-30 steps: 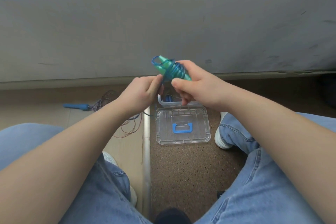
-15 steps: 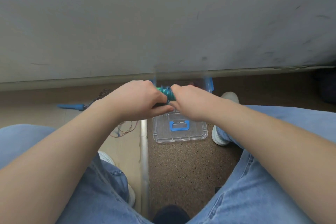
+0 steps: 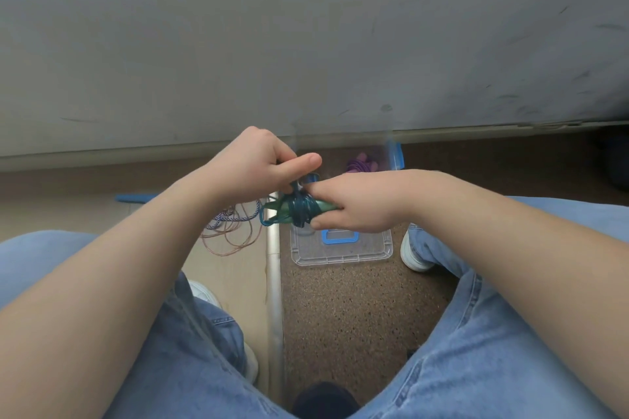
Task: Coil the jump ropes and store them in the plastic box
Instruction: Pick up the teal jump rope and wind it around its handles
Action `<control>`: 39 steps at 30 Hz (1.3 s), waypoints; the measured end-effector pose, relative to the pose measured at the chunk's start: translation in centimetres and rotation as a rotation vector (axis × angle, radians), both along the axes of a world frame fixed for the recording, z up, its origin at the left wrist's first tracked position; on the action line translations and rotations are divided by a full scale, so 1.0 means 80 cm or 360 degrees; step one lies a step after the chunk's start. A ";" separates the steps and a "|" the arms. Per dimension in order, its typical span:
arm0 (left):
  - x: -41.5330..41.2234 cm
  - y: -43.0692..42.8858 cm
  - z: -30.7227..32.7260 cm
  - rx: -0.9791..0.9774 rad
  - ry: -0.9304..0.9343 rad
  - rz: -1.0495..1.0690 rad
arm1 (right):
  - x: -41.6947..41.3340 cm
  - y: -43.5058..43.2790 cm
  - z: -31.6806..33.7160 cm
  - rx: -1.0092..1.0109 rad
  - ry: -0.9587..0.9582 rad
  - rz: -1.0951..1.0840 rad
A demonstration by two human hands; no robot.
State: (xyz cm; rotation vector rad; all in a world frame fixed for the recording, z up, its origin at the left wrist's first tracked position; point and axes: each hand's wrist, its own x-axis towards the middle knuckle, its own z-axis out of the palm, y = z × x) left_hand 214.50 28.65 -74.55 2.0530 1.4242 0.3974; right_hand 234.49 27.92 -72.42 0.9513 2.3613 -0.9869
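While the right hand [image 3: 360,202] clamped its fingers and thumb round the coiled teal jump rope [image 3: 299,211], the left hand [image 3: 255,165] pinched a strand just above the coil with curled fingers. Both hung over the clear lid [image 3: 340,253] on the floor. Behind them the plastic box [image 3: 396,156] was mostly hidden and blurred, with a purple rope [image 3: 359,165] inside. A braided rope [image 3: 235,224] lay loose to the left.

At frame centre, the right hand [image 3: 360,201] is gripping the coiled teal jump rope [image 3: 296,211] by its green handles. The left hand [image 3: 252,167] is pinching a strand just above the coil. Below them, a clear lid [image 3: 340,253] is lying on the floor.
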 end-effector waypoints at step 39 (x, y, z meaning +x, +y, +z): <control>-0.026 0.002 -0.047 -0.0326 0.0127 0.0391 | 0.032 0.009 0.037 -0.0632 0.1050 -0.0589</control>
